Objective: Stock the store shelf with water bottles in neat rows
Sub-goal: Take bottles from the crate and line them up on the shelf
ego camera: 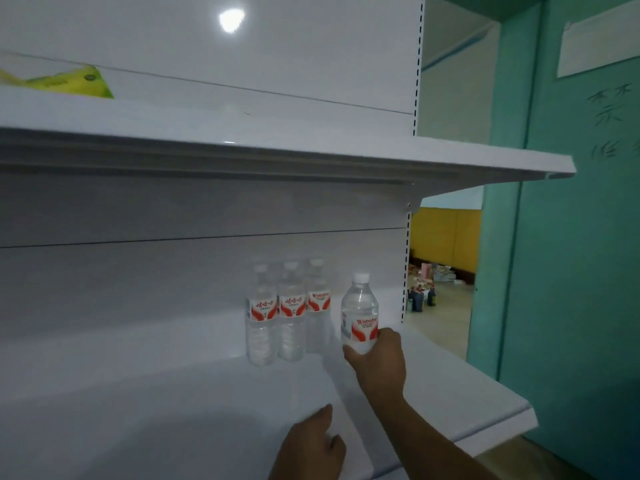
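The right hand grips the lower body of a water bottle, fingers curled round it from the right and below, holding it upright over the right part of the white shelf; whether its base touches the board is hidden by the hand. The left hand rests low on the shelf near the front edge, fingers loosely curled and holding nothing.

The held bottle's white label with red swooshes reads "Wahaha" in red letters; smaller print under it is too blurred to read. Just to its left, three standing bottles form a row near the back panel, close together. The two on the left carry red Chinese characters on the same red-and-white label; the third shows the Latin brand name, blurred.

All four bottles are clear plastic with white caps, ribbed lower bodies and clear water inside.

Above, an upper shelf overhangs, and on its left end lies a yellow-green package, its print unreadable. To the right stands a teal wall with dark handwritten characters and a white sheet of paper pinned on it. Through the gap beside the shelf upright, a yellow wall and small cluttered items on the floor show in the distance.
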A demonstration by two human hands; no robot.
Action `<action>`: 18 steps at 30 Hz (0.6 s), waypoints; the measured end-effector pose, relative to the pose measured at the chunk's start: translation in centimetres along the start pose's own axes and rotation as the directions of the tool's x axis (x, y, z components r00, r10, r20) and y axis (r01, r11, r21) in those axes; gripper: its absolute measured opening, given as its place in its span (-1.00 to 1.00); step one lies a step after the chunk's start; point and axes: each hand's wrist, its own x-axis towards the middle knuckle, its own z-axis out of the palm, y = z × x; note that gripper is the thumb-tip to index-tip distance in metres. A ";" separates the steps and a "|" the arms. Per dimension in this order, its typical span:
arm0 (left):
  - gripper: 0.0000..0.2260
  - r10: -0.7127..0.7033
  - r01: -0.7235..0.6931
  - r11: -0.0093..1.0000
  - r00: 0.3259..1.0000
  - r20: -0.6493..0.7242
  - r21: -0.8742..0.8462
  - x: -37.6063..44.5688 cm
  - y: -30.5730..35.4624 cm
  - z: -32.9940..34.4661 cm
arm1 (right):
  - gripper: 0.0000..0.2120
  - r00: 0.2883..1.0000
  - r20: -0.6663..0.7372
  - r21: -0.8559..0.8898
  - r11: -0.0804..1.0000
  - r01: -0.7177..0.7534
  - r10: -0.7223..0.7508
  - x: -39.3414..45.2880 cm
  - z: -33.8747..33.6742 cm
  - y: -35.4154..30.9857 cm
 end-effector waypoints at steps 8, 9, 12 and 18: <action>-0.49 0.143 -0.171 0.959 0.980 0.136 0.225 2.5 -1.8 2.0 | -0.44 0.999 -0.031 -0.059 0.998 0.025 -0.027 7.5 5.9 0.7; -0.50 0.178 -0.204 0.947 0.976 0.123 0.250 2.8 -1.8 2.2 | -0.43 0.999 -0.029 -0.065 0.997 0.035 -0.037 8.2 6.3 0.5; -0.38 0.165 -0.202 0.921 0.977 0.136 0.334 3.3 -1.9 2.6 | -0.43 0.999 -0.015 -0.058 0.998 0.031 -0.032 9.9 8.0 0.8; -0.52 0.158 -0.218 0.903 0.970 0.187 0.370 3.7 -2.7 3.3 | -0.41 1.000 -0.002 -0.046 0.998 0.031 -0.031 11.8 9.4 1.5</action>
